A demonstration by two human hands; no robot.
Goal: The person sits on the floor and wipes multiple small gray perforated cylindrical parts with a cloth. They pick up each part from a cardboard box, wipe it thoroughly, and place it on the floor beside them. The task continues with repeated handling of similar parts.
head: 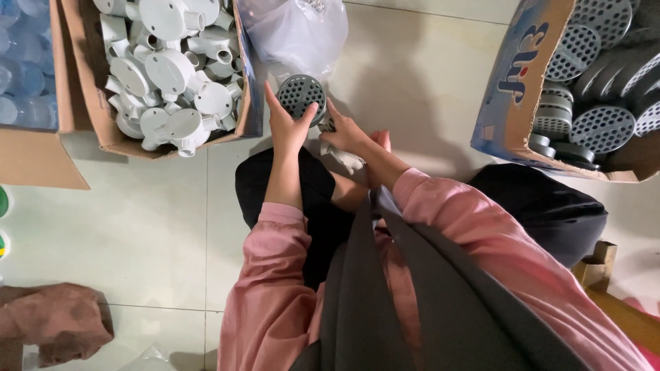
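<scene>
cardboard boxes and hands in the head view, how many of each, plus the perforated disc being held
Cardboard boxes: 3 (one of white round fittings, one of grey perforated discs, one at the left edge)
Hands: 2 (left hand, right hand)
Perforated disc in the hands: 1
Total: 6

Box of round fittings (172,69) at left, box of perforated discs (591,82) at right, plastic bag (295,34) between.

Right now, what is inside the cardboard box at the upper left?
The cardboard box holds a heap of white round plastic fittings with short pipe stubs. Whatever lies under the top layer is covered.
</scene>
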